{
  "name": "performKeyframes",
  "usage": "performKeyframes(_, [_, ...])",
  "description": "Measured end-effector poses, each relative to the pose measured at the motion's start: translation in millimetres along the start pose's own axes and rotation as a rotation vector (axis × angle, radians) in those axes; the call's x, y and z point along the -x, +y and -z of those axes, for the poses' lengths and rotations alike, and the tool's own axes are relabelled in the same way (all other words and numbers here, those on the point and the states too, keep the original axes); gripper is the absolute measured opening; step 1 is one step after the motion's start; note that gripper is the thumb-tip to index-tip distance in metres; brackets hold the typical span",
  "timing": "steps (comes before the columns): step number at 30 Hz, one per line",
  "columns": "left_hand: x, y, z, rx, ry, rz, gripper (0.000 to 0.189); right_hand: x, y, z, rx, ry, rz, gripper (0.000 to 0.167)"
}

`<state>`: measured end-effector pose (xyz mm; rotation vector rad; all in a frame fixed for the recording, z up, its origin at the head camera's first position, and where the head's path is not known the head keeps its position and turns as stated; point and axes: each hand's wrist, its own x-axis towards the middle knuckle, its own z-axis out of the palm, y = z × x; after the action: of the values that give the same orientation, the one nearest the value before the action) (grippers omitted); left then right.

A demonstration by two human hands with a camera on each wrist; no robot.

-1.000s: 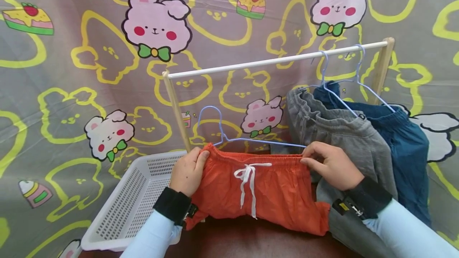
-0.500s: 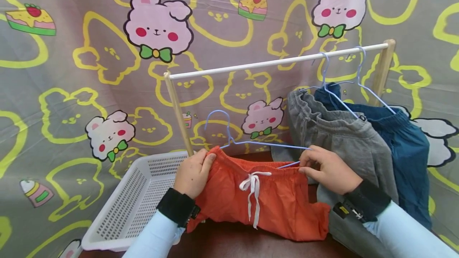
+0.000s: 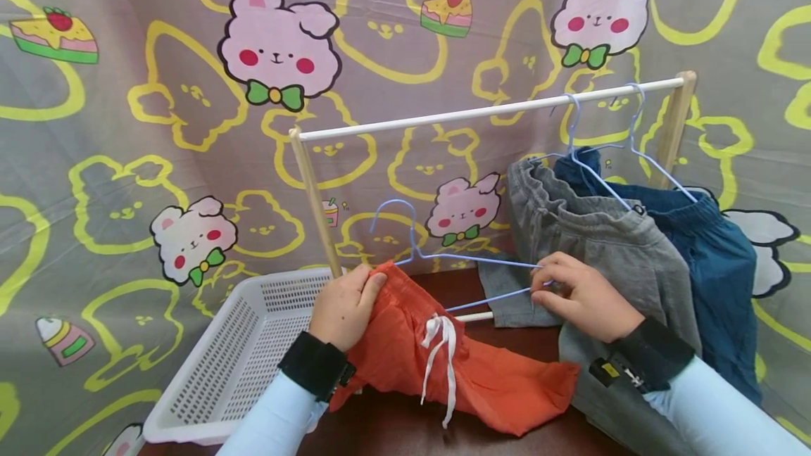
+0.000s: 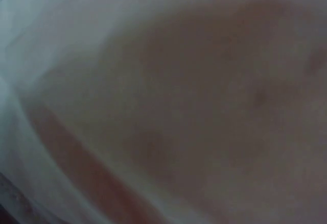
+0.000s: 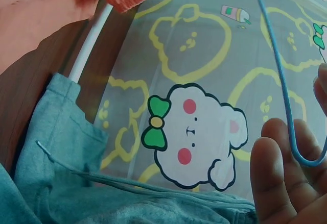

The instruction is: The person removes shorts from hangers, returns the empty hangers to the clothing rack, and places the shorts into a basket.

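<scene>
Orange shorts (image 3: 491, 378) w/ white drawstring (image 3: 451, 364) — L hand (image 3: 343, 307) grips waistband (image 3: 412, 292), R hand (image 3: 586, 299) holds blue hanger (image 3: 472, 258).

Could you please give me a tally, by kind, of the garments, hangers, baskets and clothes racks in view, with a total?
Garments: 3 (orange garment, grey garment, blue garment)
Hangers: 3 (held hanger, grey one's hanger, blue one's hanger)
Baskets: 1 (white basket)
Clothes racks: 1 (rack)
Total: 8
</scene>
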<state>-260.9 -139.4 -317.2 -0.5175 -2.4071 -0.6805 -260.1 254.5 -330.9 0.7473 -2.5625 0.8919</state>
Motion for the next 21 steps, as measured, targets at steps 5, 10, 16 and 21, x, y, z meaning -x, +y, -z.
performKeyframes(5, [0.1, 1.5, -1.7, -0.029, 0.007, -0.036, 0.025, -0.5, -1.0, 1.2, -0.082, 0.019, -0.003, 0.010])
performKeyframes(10, [0.6, 4.3, -2.1, -0.018, 0.015, -0.036, 0.022, -1.5, -4.5, 2.1, -0.118, 0.019, -0.060, 0.037])
performKeyframes(16, [0.9, 6.5, -2.3, 0.013, -0.002, -0.050, 0.029, -0.9, -4.0, 1.0, -0.098, -0.019, -0.106, 0.051])
performKeyframes(21, [0.4, 7.0, -2.2, 0.024, -0.020, -0.076, 0.024, -1.5, -4.7, 1.2, -0.086, -0.038, -0.116, 0.042])
